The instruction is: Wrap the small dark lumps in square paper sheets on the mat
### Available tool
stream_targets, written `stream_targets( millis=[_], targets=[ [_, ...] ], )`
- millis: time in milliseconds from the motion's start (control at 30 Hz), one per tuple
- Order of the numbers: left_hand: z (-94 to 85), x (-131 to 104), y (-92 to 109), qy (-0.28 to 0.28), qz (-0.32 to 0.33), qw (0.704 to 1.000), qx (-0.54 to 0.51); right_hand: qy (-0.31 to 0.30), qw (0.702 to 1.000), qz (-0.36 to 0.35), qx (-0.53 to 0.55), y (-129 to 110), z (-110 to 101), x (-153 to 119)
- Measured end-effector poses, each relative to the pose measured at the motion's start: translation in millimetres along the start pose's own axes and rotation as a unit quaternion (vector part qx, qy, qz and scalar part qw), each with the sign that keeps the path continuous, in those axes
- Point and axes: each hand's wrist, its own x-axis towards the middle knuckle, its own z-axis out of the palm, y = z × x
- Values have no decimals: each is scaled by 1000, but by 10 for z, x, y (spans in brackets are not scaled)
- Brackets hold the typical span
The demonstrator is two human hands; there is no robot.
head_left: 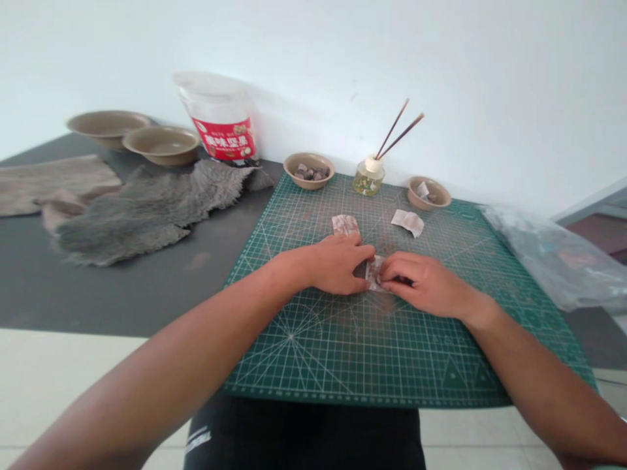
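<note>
A small whitish piece of paper with brown smudges, like worn sandpaper (pixel 372 273), lies on the green cutting mat (pixel 343 352). My left hand (pixel 337 264) holds it down at its left edge, thumb and forefinger at two corners. Closed fingertips of my right hand (pixel 418 277) press onto the same piece; what they pinch is small and mostly hidden. Just beyond my left hand is a second smudged piece (pixel 345 224). A third, slightly curled piece (pixel 407 222) lies farther right.
At the back stand a bowl of small brown lumps (pixel 309 184), a reed diffuser (pixel 369 177) and another small bowl (pixel 428 202). Grey rags (pixel 132 212), two bowls (pixel 161 156) and a plastic tub (pixel 220 124) are left. A clear plastic bag (pixel 563 261) lies right.
</note>
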Motion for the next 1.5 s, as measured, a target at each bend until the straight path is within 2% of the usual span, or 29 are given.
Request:
stream_targets(
  millis=[167,300,467,633,767,933,1100,1233,1300,1400,1500],
  targets=[
    [4,-13,11,-3,-9,1000,8,22,999,32,-22,27,-33,7],
    [11,-11,2,-1,-13,1000,7,-27,999,3,25,21,-34,-2],
    [22,-10,9,4,-11,1000,14,4,1000,24,-15,43,-10,19],
    [33,-18,48,10,-25,999,21,-30,1000,4,1,85,-32,-10],
    [32,-15,65,16,-31,999,26,-1,999,40,-22,102,-51,-12],
    [19,-15,75,2,-36,999,14,-34,999,3,-13,77,-39,20],
    [46,-12,76,15,-45,998,28,-4,996,63,-56,86,-88,25],
    [57,-17,88,16,-46,998,26,-53,998,25,11,57,-92,-1],
    [56,-19,95,18,-42,999,28,-40,999,16,-2,59,-72,13],
    [52,-17,101,18,-47,998,33,2,997,40,-60,109,-76,41],
    [46,-17,104,13,-53,998,32,-25,999,20,-42,138,-102,27]
  ],
)
